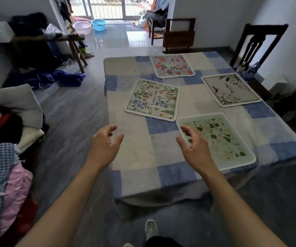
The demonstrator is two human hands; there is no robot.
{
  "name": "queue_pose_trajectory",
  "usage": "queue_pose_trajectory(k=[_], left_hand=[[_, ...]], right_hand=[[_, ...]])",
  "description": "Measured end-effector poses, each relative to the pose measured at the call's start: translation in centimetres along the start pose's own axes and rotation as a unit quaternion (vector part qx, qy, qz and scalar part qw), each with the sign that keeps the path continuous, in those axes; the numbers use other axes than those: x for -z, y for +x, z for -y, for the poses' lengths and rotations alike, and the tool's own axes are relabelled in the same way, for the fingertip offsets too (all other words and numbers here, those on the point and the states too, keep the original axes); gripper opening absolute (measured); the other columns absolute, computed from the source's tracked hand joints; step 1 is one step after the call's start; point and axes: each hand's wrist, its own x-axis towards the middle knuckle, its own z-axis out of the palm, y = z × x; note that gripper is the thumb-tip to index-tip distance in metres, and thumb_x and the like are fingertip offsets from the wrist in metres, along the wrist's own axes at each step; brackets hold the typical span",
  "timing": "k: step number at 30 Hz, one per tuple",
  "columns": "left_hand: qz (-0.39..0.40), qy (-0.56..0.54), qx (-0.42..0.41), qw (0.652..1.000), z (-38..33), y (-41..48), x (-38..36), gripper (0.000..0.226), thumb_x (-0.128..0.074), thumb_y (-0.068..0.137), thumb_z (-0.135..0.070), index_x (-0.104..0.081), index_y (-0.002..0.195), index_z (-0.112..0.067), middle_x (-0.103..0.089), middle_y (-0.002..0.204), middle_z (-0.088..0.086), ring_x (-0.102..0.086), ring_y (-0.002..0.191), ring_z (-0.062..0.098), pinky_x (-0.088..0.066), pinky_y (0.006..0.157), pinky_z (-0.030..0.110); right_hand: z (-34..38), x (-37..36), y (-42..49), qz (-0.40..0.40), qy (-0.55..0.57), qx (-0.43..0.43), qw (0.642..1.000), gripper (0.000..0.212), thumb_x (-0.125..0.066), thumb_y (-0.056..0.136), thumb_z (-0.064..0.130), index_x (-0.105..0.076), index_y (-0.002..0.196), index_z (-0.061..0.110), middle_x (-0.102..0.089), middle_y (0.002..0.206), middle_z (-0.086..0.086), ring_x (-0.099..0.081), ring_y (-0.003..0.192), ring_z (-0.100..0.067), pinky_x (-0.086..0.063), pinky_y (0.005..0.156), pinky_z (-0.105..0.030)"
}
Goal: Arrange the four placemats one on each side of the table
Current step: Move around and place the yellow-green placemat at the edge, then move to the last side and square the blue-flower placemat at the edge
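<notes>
Several floral placemats lie flat on a table covered with a blue, grey and cream checked cloth. A pink-flowered placemat sits at the far side. A cream placemat with a dark wreath lies at the right side. A "BEAUTIFUL" placemat rests near the left side, slightly turned. A green-leaf placemat lies at the near side. My left hand hovers open over the table's near left edge. My right hand is open, its fingers over the green-leaf placemat's left edge.
A dark wooden chair stands at the table's far right. Piled clothes and cloths fill the left foreground. Blue fabric lies on the floor by a wooden rack. Basins and a small wooden chair stand near the balcony door.
</notes>
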Motion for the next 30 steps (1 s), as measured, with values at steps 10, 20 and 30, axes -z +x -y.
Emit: queue_pose_trajectory(k=[10, 20, 30], left_hand=[[0.032, 0.000, -0.007, 0.999, 5.1, 5.7, 4.1, 0.046, -0.071, 0.085, -0.032, -0.061, 0.124, -0.011, -0.065, 0.125, 0.006, -0.063, 0.104, 0.017, -0.052, 0.088, 0.033], [0.135, -0.101, -0.034, 0.985, 12.0, 19.8, 9.8, 0.040, -0.065, 0.087, -0.044, -0.060, 0.122, -0.025, -0.065, 0.113, -0.011, -0.061, 0.096, -0.004, -0.051, 0.076, 0.020], [0.198, -0.274, 0.006, 0.941, 12.0, 32.6, 12.1, 0.010, -0.059, 0.094, -0.027, -0.067, 0.097, -0.023, -0.071, 0.087, 0.002, -0.068, 0.083, 0.019, -0.058, 0.069, 0.032]], right_hand=[[3.8, -7.5, 3.9, -0.031, 0.079, -0.017, 0.996, 0.043, -0.058, 0.094, 0.032, -0.052, 0.135, 0.019, -0.062, 0.123, -0.002, -0.060, 0.110, -0.015, -0.052, 0.093, -0.038], [10.6, -17.9, 9.2, -0.089, 0.145, -0.118, 0.978, 0.027, -0.060, 0.095, 0.032, -0.055, 0.121, 0.034, -0.063, 0.114, 0.010, -0.060, 0.103, 0.002, -0.046, 0.083, -0.018], [16.7, -21.8, 15.1, -0.185, 0.187, -0.152, 0.953, 0.026, -0.060, 0.094, 0.035, -0.059, 0.119, 0.029, -0.066, 0.114, 0.011, -0.061, 0.100, 0.006, -0.048, 0.081, -0.011]])
